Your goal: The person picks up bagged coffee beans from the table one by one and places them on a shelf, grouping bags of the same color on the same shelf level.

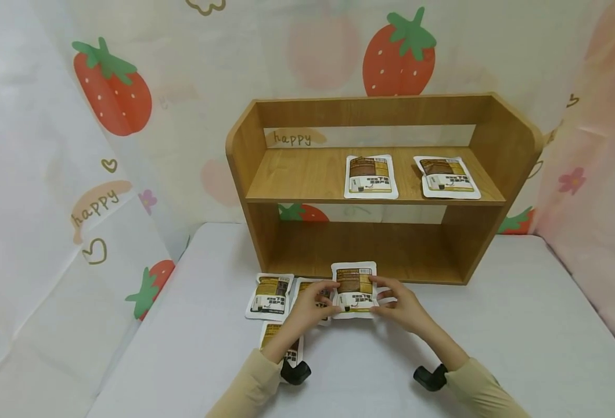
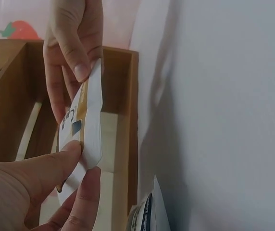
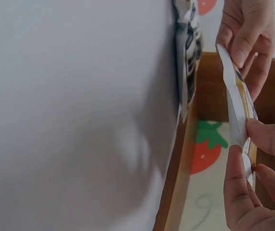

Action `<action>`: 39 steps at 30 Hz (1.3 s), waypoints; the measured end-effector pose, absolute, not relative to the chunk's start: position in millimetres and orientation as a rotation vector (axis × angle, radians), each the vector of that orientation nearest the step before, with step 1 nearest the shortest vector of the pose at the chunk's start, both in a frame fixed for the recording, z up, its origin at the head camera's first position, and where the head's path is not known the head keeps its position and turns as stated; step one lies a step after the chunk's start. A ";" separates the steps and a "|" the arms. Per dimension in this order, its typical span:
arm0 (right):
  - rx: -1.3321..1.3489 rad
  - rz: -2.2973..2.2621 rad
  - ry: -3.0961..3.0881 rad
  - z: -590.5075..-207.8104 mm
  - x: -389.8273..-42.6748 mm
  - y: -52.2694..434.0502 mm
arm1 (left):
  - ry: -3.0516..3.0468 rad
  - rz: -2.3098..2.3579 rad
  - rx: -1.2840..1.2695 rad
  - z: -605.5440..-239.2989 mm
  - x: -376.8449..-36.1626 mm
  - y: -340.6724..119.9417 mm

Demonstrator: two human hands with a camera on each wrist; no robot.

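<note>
Pouch (image 1: 354, 284), held two-handed: lettering (image 1: 360, 299) apparently Chinese; backdrop (image 1: 192, 75) reads "happy".

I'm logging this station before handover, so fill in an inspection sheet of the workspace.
Surface: white tabletop bearing a two-level wooden shelf.
Packets: held packet raised before the lower level; left upper packet and right upper packet lie on the upper level; three table packets towards the shelf's left front, two partly hidden by the left hand and forearm.
Clutter: nothing seen.
Hands: left hand pinches the held packet's left edge, right hand its right edge.
Cables: nothing seen.
Surroundings: strawberry-printed backdrop behind and beside.
</note>
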State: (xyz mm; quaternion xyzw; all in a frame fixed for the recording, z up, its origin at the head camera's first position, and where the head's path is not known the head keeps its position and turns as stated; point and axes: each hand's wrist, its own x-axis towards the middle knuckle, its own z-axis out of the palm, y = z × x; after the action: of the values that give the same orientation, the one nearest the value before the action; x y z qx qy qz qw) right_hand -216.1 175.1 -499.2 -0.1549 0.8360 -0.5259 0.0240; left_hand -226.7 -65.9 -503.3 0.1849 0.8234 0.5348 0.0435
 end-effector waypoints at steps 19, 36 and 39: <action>-0.571 -1.694 2.594 -455.8 -205.0 135.9 | 2.512 1.786 0.460 -470.4 -210.3 -94.3; -0.759 -1.707 2.736 -455.1 -224.5 115.6 | 2.555 1.858 0.570 -436.9 -205.8 -117.8; -0.800 -1.690 2.768 -448.8 -225.9 112.2 | 2.586 1.847 0.572 -431.8 -206.4 -120.4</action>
State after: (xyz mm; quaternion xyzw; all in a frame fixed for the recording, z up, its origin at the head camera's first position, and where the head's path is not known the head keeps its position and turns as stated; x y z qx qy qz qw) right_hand -225.9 112.2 -448.8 -0.2383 0.8245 -0.5035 -0.0992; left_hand -206.4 -120.4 -431.8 0.1769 0.8002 0.5713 -0.0436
